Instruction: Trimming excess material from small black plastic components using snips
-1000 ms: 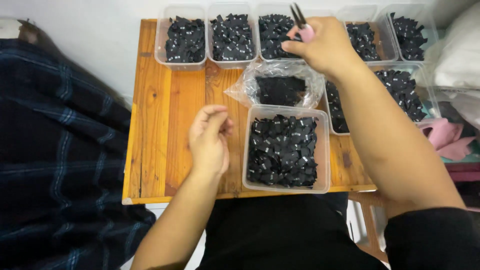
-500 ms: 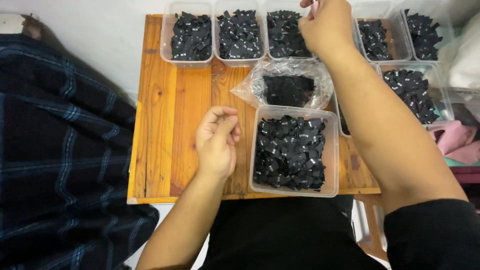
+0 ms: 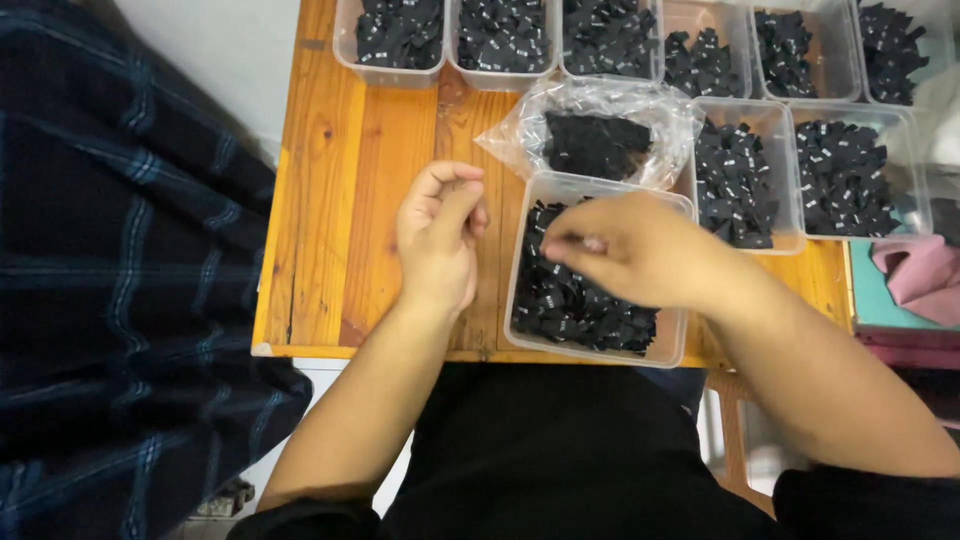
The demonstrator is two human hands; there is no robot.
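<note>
My left hand (image 3: 438, 232) rests on the wooden table (image 3: 330, 200) just left of the near clear plastic tub (image 3: 590, 352), fingers curled into a loose fist with nothing visible in it. My right hand (image 3: 640, 250) hovers over that tub, which is full of small black tags. Its fingers are pinched together around a small tool, seen earlier as dark tweezers; now only a pinkish bit shows at the fingertips. A clear plastic bag (image 3: 600, 140) with more black tags lies just behind the tub.
Several more clear tubs of black tags line the far edge (image 3: 500, 40) and the right side (image 3: 740, 170) of the table. A dark plaid cloth (image 3: 120, 280) lies to the left. Pink fabric (image 3: 920, 280) sits at the right edge.
My right hand has come back from the far row of tubs down to the near tub. My left hand has stayed in place, curled.
</note>
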